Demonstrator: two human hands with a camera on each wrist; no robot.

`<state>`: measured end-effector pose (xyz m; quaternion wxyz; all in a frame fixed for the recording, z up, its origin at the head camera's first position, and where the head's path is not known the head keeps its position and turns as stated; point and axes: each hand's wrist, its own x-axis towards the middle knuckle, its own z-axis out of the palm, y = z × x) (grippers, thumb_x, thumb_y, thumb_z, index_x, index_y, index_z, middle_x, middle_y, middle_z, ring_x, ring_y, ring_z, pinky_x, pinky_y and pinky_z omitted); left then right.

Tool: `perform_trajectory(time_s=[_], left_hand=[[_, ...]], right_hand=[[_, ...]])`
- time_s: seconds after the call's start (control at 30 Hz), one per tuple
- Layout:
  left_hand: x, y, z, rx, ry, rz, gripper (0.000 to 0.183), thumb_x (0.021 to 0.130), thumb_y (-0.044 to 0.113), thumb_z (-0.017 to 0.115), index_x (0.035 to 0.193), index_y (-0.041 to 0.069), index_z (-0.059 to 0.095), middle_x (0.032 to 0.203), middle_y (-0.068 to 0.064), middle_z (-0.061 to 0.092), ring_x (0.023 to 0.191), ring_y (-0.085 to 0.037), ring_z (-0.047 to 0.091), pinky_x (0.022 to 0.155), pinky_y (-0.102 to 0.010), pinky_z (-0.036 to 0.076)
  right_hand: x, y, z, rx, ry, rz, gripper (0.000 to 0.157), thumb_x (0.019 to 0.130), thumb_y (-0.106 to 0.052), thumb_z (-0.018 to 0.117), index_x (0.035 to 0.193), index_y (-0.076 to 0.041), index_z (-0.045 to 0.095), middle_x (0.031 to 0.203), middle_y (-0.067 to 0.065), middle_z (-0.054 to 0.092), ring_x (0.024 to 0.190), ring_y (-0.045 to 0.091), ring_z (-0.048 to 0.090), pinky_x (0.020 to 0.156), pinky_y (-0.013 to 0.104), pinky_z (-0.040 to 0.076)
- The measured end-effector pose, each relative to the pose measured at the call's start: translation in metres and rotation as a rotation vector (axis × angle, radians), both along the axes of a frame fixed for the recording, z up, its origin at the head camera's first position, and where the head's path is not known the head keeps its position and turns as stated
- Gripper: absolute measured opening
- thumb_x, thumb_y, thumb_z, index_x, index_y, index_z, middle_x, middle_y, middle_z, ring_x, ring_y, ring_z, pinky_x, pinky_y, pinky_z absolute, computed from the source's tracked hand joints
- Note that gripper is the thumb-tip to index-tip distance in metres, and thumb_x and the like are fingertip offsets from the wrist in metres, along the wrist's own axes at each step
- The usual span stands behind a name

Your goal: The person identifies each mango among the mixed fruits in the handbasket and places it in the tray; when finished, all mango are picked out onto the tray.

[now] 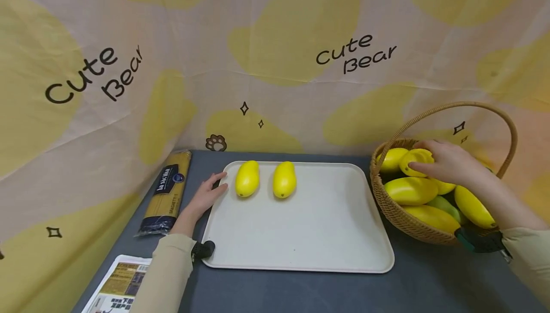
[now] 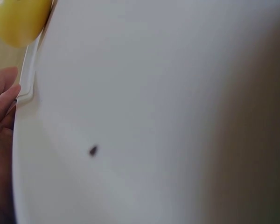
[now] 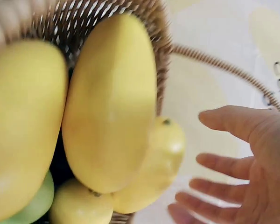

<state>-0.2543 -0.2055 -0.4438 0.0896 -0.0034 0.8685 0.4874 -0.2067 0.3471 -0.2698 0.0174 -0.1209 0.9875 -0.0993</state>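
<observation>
Two yellow mangoes, a left one [image 1: 247,179] and a right one [image 1: 284,180], lie side by side near the far edge of a white tray [image 1: 296,236]. At the tray's left rim my left hand [image 1: 205,197] rests with loose fingers, its fingertips right at the edge; the left wrist view shows these fingers [image 2: 7,95] beside the rim. My right hand [image 1: 447,160] reaches over the wicker basket [image 1: 386,205], close by a yellow mango [image 1: 416,162] on top. In the right wrist view its fingers [image 3: 219,184] are spread, with nothing between them.
More yellow mangoes [image 1: 411,191] and a green fruit [image 1: 444,205] fill the basket, whose tall handle [image 1: 466,105] arches above. A spaghetti pack [image 1: 167,191] lies left of the tray. Nearer is a printed packet [image 1: 120,284]. A patterned cloth [image 1: 275,64] hangs behind.
</observation>
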Motion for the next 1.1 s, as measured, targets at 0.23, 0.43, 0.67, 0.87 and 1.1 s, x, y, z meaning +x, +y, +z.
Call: perform_trajectory(time_s=[0.23,0.43,0.67,0.87,1.1], left_hand=[[0.001,0.000,-0.001,-0.002,0.006,0.003,0.055,0.103,0.031,0.049,0.153,0.013,0.034,0.162,-0.017,0.002,0.144,-0.044,-0.016,0.110,-0.067,-0.006],[0.000,0.000,-0.003,0.007,0.022,0.007,0.054,0.103,0.029,0.049,0.152,0.012,0.036,0.162,-0.018,0.005,0.144,-0.043,-0.015,0.111,-0.066,-0.005],[-0.002,-0.002,-0.004,0.002,0.042,0.008,0.053,0.103,0.027,0.049,0.151,0.010,0.036,0.161,-0.020,0.007,0.144,-0.045,-0.014,0.111,-0.065,-0.005],[0.000,-0.002,-0.003,0.006,0.031,0.005,0.053,0.103,0.028,0.049,0.151,0.010,0.036,0.161,-0.020,0.005,0.144,-0.045,-0.014,0.111,-0.066,-0.004],[-0.001,-0.001,-0.002,0.012,0.014,0.020,0.053,0.102,0.028,0.050,0.151,0.011,0.037,0.162,-0.019,0.005,0.144,-0.044,-0.014,0.111,-0.066,-0.004]], right_hand=[[-0.019,0.012,-0.009,-0.026,-0.156,-0.054,0.092,0.092,-0.050,0.061,0.139,0.020,0.025,0.134,0.052,0.018,0.116,0.068,0.029,0.089,0.076,0.031],[-0.026,0.019,-0.019,-0.057,-0.227,-0.042,0.098,0.092,-0.052,0.059,0.140,0.022,0.016,0.134,0.052,0.017,0.119,0.068,0.023,0.092,0.076,0.027],[-0.030,0.023,-0.027,-0.089,-0.235,-0.020,0.098,0.093,-0.050,0.059,0.141,0.023,0.015,0.136,0.051,0.018,0.121,0.066,0.021,0.093,0.075,0.025],[-0.033,0.025,-0.032,-0.145,-0.216,0.003,0.094,0.092,-0.046,0.062,0.143,0.019,0.018,0.138,0.048,0.024,0.121,0.062,0.028,0.092,0.071,0.030],[-0.032,0.028,-0.035,-0.219,-0.212,-0.035,0.094,0.091,-0.044,0.066,0.145,0.016,0.018,0.135,0.045,0.029,0.116,0.057,0.038,0.089,0.065,0.038]])
